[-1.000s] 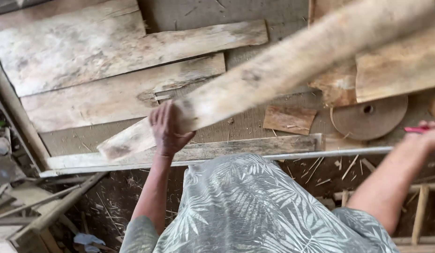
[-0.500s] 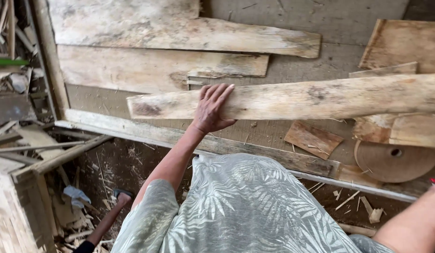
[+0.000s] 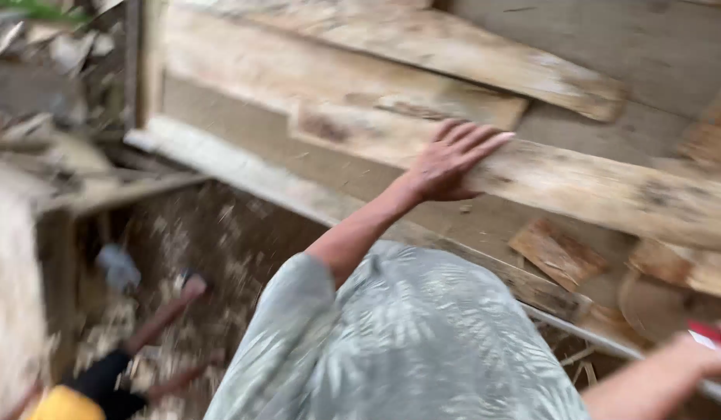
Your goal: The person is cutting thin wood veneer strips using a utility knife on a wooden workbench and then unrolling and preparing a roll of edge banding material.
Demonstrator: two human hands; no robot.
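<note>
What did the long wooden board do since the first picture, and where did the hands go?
The long plank swung down from a steep tilt and now lies almost flat across the workbench. The left hand slid from gripping near its lower end to resting open on top, fingers spread. The right hand stayed low at the right edge by something red. The boards behind kept their places.

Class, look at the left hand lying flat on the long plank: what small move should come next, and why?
Probably curl the left hand around the plank edge for a firmer hold: the fingers lie flat and open on top, and the plank rests slanted across the bench, gripped by nothing.
</note>
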